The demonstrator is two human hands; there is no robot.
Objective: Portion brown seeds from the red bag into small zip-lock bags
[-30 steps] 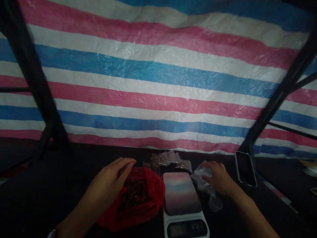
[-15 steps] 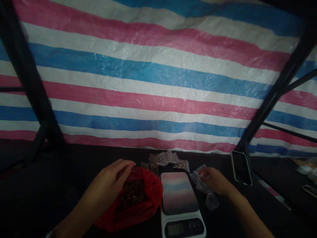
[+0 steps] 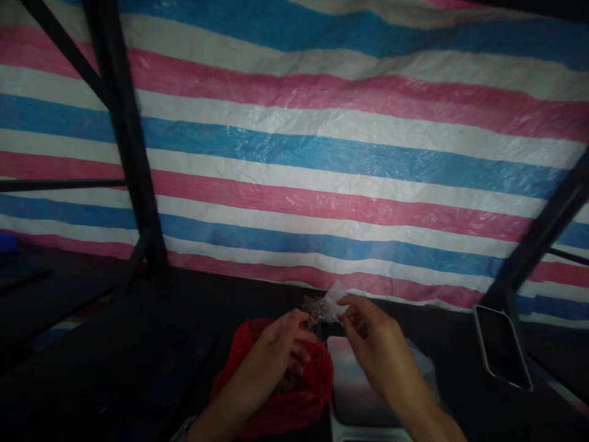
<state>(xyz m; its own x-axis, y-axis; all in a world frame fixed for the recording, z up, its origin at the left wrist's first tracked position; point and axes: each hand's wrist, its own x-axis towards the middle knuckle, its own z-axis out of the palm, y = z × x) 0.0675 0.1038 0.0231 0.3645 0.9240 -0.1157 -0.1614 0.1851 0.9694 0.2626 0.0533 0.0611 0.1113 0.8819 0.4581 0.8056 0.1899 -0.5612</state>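
Observation:
A red plastic bag [image 3: 280, 420] stands with its mouth up, dark brown bits showing inside. My left hand [image 3: 276, 350] hangs over that mouth, its fingers bent and apart with nothing visible in them. Pinched in my right hand [image 3: 380, 344] is a small clear plastic bag [image 3: 337, 299], held above the back of the scale. Part of the white kitchen scale [image 3: 356, 387] is covered by my right forearm, and its display is mostly out of frame. Small filled bags [image 3: 314, 309] with brownish contents lie behind the red bag, partly hidden by my hands.
More clear plastic [image 3: 421, 368] lies right of the scale, behind my right wrist. A phone [image 3: 502, 347] leans by a dark metal post [image 3: 543, 227] on the right. Another dark post [image 3: 131, 159] rises at left. A striped plastic sheet [image 3: 322, 147] hangs behind the black table.
My right hand has moved left from the pile of clear bags to above the scale, with a small bag in it. My left hand has shifted over the red bag's opening. The view has turned left.

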